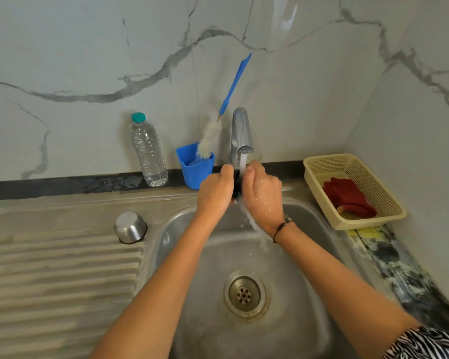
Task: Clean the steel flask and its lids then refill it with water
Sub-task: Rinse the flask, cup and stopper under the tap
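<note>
Black lid [236, 186] pinched between both hands under running tap [240, 133], above sink [182, 229] basin. Left hand [215, 189] — fingers curled round lid from left side. Right hand [263, 193] curled round it from right, thumb up top, wet, dark bead bracelet [281, 228] at wrist. Water stream hitting lid & spilling down past right wrist toward drain [245, 294]. Lid mostly hidden by fingers; shape hard to tell.

Steel cup-shaped lid [130, 227] upside down on draining board, left of basin, well apart from hands. Flask body not in shot.

Behind sink on dark ledge: clear plastic bottle [148, 151] w/ teal cap, upright; blue cup [196, 165] just beside tap w/ bottle brush [213, 133] standing in it — blue handle leaning on marble wall. Right of sink: cream basket [389, 200] on counter holding red cloth [347, 196]. Yellow sponge-like thing [367, 232] just in front of basket. Zebra-print sleeve [425, 343] at bottom right corner.
</note>
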`<state>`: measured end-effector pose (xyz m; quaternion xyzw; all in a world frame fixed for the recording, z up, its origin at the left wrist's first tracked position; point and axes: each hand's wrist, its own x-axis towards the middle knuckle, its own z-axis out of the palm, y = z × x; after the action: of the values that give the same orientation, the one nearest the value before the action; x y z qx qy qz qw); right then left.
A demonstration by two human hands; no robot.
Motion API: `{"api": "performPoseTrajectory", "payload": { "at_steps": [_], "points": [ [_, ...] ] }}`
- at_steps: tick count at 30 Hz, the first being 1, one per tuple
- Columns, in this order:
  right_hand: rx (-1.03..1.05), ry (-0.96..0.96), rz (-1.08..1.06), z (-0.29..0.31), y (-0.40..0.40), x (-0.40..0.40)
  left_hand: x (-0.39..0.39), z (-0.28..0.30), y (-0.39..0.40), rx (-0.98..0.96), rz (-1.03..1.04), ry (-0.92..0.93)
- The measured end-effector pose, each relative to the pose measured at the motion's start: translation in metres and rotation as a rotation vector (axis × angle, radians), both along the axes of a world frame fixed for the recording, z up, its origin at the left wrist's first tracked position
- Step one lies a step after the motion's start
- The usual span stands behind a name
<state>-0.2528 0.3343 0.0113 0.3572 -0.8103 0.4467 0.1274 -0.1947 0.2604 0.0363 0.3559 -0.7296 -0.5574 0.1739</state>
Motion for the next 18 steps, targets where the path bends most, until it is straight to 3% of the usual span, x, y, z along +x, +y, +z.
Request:
{"api": "performPoseTrajectory", "payload": {
  "at_steps": [5, 9, 12, 13, 14, 17, 18],
  "points": [
    [-0.047, -0.434, -0.035, 0.009, -0.009, 0.005, 0.003, -0.016, 0.01, -0.415, 0.068, -0.011],
    [-0.155, -1.141, 0.108, 0.008, -0.006, 0.004, 0.01, -0.03, 0.007, -0.583, 0.069, -0.004],
    [-0.109, -1.408, 0.227, 0.01, 0.001, 0.001, 0.013, -0.038, 0.004, -0.695, 0.039, 0.064],
    [-0.075, -1.376, 0.24, 0.012, 0.001, 0.002, 0.013, -0.04, 0.003, -0.688, 0.039, 0.076],
    [0.004, -1.223, 0.216, 0.014, 0.002, 0.004, 0.011, -0.04, 0.001, -0.618, 0.048, 0.066],
    [0.33, -0.41, 0.114, 0.002, -0.002, 0.01, 0.003, -0.029, -0.003, -0.238, 0.083, 0.0],
    [0.332, -0.294, 0.082, -0.004, -0.003, 0.012, 0.002, -0.026, -0.003, -0.161, 0.077, -0.011]
  ]
}}
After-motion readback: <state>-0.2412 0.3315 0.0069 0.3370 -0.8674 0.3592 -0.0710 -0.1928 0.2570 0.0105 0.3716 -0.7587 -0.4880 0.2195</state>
